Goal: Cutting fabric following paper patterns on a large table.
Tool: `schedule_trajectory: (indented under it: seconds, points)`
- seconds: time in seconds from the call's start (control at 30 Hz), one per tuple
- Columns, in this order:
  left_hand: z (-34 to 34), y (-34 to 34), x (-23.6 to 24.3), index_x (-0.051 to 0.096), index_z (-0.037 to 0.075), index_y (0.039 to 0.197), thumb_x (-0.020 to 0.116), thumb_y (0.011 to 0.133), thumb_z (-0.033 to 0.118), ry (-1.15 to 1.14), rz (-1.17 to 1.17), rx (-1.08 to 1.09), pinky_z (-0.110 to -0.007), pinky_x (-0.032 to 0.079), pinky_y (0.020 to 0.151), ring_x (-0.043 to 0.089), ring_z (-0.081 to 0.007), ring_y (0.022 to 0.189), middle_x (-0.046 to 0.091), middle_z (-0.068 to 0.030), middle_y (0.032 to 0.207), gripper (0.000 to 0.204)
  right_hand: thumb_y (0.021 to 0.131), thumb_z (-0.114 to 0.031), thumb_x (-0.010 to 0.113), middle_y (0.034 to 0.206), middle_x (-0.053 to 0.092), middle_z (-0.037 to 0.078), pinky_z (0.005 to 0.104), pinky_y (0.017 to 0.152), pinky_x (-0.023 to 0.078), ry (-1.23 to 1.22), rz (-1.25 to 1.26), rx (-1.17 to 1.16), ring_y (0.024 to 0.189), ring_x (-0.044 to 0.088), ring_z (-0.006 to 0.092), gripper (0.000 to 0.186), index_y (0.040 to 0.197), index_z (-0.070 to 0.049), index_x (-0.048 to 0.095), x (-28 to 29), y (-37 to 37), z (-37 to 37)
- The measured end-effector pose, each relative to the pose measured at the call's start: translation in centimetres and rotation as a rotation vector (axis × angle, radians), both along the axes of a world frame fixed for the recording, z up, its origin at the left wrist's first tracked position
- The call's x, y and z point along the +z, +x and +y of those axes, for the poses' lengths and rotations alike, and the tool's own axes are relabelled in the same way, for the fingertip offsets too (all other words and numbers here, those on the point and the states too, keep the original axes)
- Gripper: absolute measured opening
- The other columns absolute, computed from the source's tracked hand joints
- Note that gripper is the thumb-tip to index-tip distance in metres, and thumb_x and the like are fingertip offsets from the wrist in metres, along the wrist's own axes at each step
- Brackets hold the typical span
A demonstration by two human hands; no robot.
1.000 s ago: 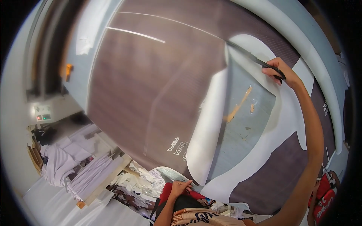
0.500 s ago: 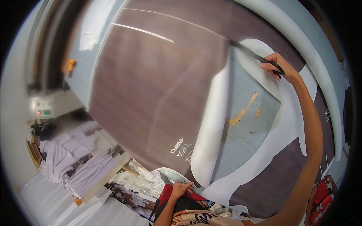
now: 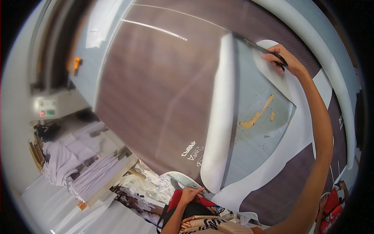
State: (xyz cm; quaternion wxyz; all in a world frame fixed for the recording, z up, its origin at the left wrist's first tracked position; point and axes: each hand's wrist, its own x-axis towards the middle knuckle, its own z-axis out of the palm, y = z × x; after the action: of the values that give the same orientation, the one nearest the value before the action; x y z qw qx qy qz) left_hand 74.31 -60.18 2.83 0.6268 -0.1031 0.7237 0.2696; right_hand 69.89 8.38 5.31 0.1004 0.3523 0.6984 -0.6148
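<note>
My right hand (image 3: 283, 58) is stretched far out and grips dark scissors (image 3: 255, 45), whose blades lie at the top of a cut in a large dark brown fabric sheet (image 3: 156, 85). The cut edge curls up as a white fold (image 3: 220, 117) and bares the grey-blue table top (image 3: 255, 136) beneath. My left hand (image 3: 191, 193) is close to my body and pinches the near edge of the sheet at the table's rim.
A yellow worn patch (image 3: 255, 116) marks the bare table. Stacks of white cloth (image 3: 78, 167) lie on a low stand at the lower left. A box with a red and a green button (image 3: 46, 107) sits at the left. Something red (image 3: 331, 204) lies at the lower right.
My right hand and the scissors have moved farther along the cut, toward the far edge. The white fold has lengthened and more bare table shows. My left hand has stayed in place.
</note>
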Motion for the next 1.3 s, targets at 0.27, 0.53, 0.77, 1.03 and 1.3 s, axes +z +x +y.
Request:
schedule_trajectory:
  seconds: [0.27,0.53,0.77,1.03,1.3]
  points:
    - [-1.5,0.3,-0.9,0.076,-0.008,0.083,0.079,0.087,0.022,0.034,-0.050,0.107,-0.024,0.054,0.056,0.066,-0.0130,0.058,0.073,-0.0123,0.070,0.031,0.089,-0.038,0.073,0.052,0.046,-0.006,0.0208,0.038,0.030,0.113,-0.001,0.034,0.038,0.041,0.0030,0.039,0.066,-0.011,0.058,-0.9,-2.9,-0.1]
    - [-2.2,0.4,-1.2,0.075,-0.009,0.083,0.078,0.088,0.022,0.071,-0.040,0.084,-0.025,0.054,0.056,0.067,-0.0137,0.058,0.073,-0.0130,0.071,0.032,0.089,-0.039,0.073,0.053,0.047,-0.005,0.0208,0.037,0.029,0.100,0.020,-0.012,0.038,0.042,0.0039,0.039,0.068,-0.009,0.060,-0.9,-6.1,-0.1]
    - [-1.9,0.0,-1.6,0.075,-0.010,0.081,0.078,0.089,0.025,0.101,-0.076,0.127,-0.025,0.054,0.052,0.067,-0.0156,0.054,0.072,-0.0142,0.069,0.036,0.090,-0.041,0.072,0.053,0.047,-0.004,0.0221,0.037,0.028,0.135,0.032,0.043,0.038,0.041,0.0046,0.041,0.066,-0.010,0.058,-0.3,-9.2,0.0]
    - [-2.2,-0.4,-0.3,0.075,-0.009,0.082,0.077,0.089,0.028,0.064,-0.099,0.107,-0.025,0.053,0.053,0.066,-0.0148,0.054,0.072,-0.0145,0.070,0.039,0.091,-0.041,0.070,0.052,0.046,-0.004,0.0229,0.037,0.027,0.140,0.018,0.050,0.037,0.040,0.0058,0.044,0.064,-0.010,0.054,0.1,-12.9,-0.7]
    - [-3.4,-0.4,-1.7,0.075,-0.010,0.086,0.072,0.093,0.019,0.088,-0.116,0.083,-0.027,0.056,0.053,0.068,-0.0154,0.057,0.073,-0.0138,0.074,0.029,0.081,-0.054,0.077,0.052,0.047,-0.005,0.0209,0.036,0.031,0.117,0.084,0.059,0.040,0.043,0.0042,0.052,0.061,-0.012,0.054,-0.8,-16.6,-0.9]
